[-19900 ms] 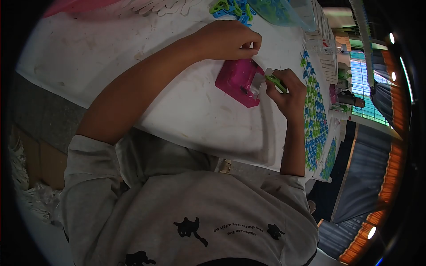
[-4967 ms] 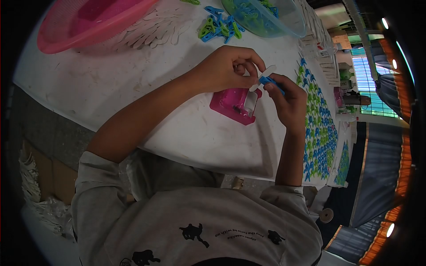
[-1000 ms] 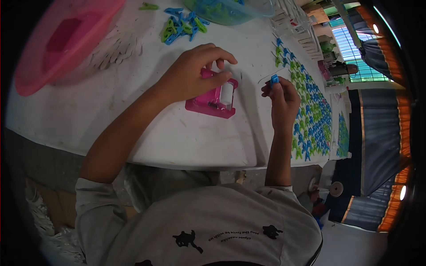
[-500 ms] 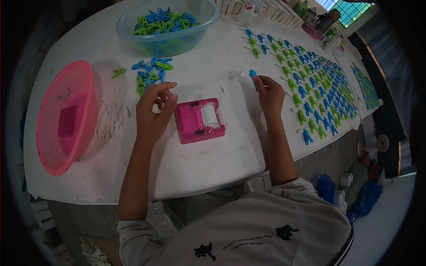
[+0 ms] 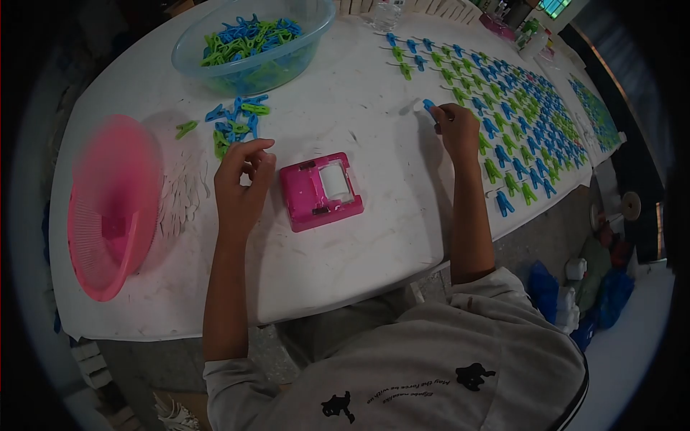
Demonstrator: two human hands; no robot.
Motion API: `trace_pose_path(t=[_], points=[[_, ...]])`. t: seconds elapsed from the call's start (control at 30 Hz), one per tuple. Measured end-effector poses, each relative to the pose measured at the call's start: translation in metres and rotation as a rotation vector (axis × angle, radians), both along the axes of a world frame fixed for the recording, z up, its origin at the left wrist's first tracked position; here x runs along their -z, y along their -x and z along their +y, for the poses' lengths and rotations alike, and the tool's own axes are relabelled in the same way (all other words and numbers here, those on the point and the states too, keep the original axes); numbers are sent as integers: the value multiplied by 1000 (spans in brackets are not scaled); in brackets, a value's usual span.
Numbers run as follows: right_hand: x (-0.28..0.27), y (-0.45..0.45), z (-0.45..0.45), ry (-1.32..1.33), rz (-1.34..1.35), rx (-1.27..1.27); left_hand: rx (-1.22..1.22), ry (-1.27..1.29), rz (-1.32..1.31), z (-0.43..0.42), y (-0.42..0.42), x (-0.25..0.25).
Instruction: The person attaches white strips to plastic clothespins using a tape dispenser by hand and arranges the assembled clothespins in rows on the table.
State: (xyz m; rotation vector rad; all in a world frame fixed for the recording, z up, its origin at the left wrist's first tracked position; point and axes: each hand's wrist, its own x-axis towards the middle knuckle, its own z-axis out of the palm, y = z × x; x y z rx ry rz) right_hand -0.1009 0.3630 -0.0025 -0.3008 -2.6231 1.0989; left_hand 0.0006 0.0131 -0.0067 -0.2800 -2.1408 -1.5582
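My right hand (image 5: 458,131) pinches a blue clothespin (image 5: 429,105) over the table, left of the rows of pegs; a small white piece shows at the clothespin's far end. My left hand (image 5: 241,179), loosely curled with a gap between thumb and fingers, holds nothing that I can see. Just beyond it lies a small pile of blue and green clothespins (image 5: 241,118), with a single green clothespin (image 5: 186,129) to its left. Between my hands sits a pink dispenser-like box (image 5: 302,188) with a white roller (image 5: 334,181) in it.
White strips (image 5: 180,194) lie beside a tilted pink basket (image 5: 118,172) on the left. A clear blue tub (image 5: 269,75) of clothespins stands at the back. Many laid-out clothespins (image 5: 517,129), several with white strips, cover the right side. A clear bottle (image 5: 387,14) stands behind.
My right hand has moved right and a little away with the blue clothespin, towards the laid-out rows. My left hand stays near the pile. The view has shifted slightly.
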Motion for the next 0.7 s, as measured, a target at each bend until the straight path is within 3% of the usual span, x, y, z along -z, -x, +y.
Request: trace_pose_path(t=[0.07, 0.2, 0.27, 0.7], points=[[-10, 11, 13, -141, 32, -33, 3, 35, 6, 0, 0, 0], [-20, 41, 32, -108, 4, 16, 0, 58, 26, 0, -2, -2], [-16, 55, 38, -327, 68, 37, 0, 70, 16, 0, -2, -2], [-13, 100, 35, -403, -158, 67, -25, 80, -9, -1, -2, -4]])
